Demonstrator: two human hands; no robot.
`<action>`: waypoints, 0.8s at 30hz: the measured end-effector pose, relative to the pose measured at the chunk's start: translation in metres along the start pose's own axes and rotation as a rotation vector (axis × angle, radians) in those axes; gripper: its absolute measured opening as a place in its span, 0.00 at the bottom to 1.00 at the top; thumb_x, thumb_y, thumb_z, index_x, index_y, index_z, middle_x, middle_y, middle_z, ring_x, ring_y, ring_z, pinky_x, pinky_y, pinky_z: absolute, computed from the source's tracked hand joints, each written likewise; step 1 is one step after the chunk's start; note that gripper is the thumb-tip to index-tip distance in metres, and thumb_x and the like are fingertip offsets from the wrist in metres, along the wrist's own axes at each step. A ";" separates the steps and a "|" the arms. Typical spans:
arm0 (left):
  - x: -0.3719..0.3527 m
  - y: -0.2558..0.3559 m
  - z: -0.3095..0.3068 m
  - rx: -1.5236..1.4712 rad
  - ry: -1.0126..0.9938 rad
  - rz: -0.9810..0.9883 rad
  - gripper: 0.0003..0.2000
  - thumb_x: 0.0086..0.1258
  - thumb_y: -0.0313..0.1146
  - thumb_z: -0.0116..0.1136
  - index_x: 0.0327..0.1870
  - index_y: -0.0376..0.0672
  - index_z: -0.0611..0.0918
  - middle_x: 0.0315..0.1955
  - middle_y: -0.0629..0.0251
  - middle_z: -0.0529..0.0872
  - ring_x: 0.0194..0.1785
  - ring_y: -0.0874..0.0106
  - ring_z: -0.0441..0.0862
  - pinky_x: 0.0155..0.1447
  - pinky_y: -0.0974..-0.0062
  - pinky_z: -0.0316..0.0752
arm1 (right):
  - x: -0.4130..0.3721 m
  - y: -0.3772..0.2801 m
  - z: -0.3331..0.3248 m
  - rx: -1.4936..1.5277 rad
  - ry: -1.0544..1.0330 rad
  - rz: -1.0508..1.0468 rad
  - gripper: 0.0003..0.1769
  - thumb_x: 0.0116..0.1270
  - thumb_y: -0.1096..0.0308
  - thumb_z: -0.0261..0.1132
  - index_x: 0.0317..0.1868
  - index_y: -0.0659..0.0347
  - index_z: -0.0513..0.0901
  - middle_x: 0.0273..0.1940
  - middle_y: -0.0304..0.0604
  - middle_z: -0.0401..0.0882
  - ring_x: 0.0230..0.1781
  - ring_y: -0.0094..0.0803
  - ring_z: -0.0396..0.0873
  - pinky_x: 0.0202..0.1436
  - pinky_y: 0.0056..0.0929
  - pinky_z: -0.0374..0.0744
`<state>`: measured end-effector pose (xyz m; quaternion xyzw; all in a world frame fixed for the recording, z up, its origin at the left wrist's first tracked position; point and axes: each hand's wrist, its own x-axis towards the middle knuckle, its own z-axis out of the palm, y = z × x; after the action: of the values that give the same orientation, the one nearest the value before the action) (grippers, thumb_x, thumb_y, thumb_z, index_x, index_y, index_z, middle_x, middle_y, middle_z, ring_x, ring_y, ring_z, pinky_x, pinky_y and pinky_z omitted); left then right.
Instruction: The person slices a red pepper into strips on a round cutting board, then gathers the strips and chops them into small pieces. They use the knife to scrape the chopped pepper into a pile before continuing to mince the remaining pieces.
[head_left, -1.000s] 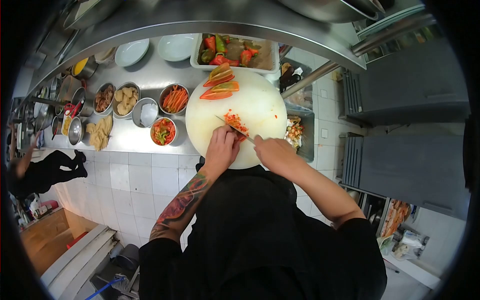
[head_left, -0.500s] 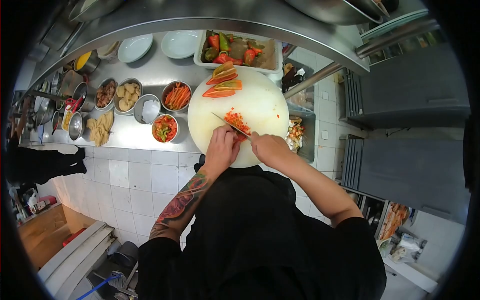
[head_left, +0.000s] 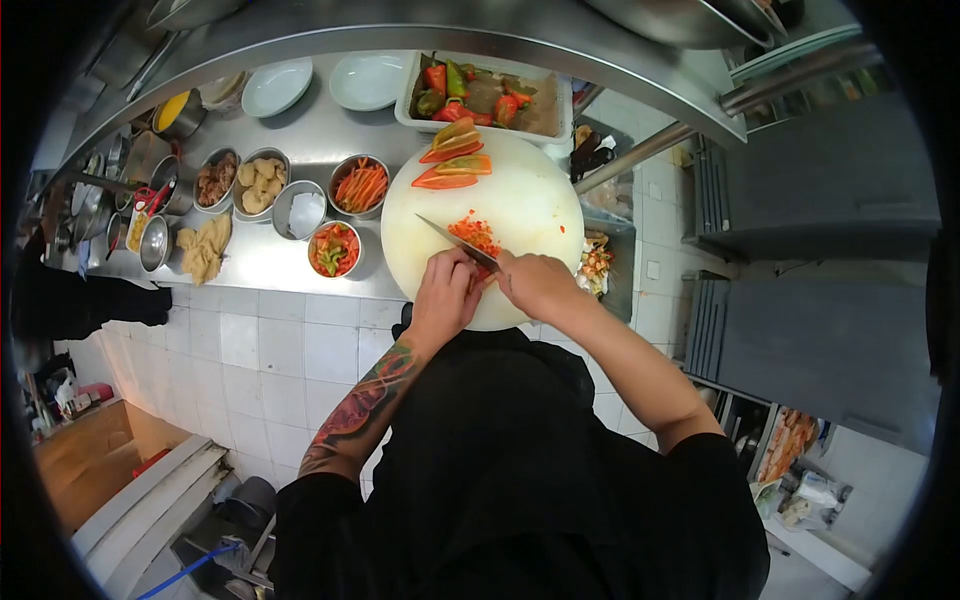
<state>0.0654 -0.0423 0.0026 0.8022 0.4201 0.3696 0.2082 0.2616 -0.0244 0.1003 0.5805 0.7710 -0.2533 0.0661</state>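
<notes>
Red pepper piece (head_left: 489,281) at my left fingertips, near half of the cutting board (head_left: 545,190)

My left hand (head_left: 443,294) holds it down with curled fingers; my right hand (head_left: 540,288) wraps its fingers around the knife (head_left: 450,237). Diced pepper (head_left: 477,231) lies mid-board, pepper slices (head_left: 455,172) toward its far edge.

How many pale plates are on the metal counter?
2. The right-hand plate sits just left of the pepper tray; the left-hand plate is farther left along the counter. The overhead shelf may hide more.
</notes>
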 end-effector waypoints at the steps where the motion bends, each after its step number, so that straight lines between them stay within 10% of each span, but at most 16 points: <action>1: -0.001 0.003 -0.004 -0.001 -0.005 0.006 0.16 0.66 0.23 0.73 0.51 0.36 0.79 0.56 0.51 0.79 0.60 0.48 0.78 0.63 0.57 0.79 | -0.004 0.000 -0.002 0.005 0.004 0.005 0.14 0.82 0.63 0.58 0.51 0.67 0.82 0.35 0.60 0.91 0.40 0.60 0.91 0.47 0.57 0.86; 24: -0.008 0.000 0.004 0.033 0.062 -0.026 0.17 0.63 0.22 0.75 0.50 0.40 0.81 0.54 0.52 0.79 0.57 0.48 0.79 0.59 0.55 0.79 | -0.003 -0.007 -0.003 -0.036 -0.031 -0.041 0.11 0.79 0.67 0.58 0.50 0.67 0.80 0.36 0.60 0.91 0.38 0.59 0.91 0.45 0.57 0.86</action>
<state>0.0653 -0.0488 -0.0031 0.7884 0.4425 0.3845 0.1867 0.2567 -0.0274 0.1066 0.5591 0.7863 -0.2495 0.0834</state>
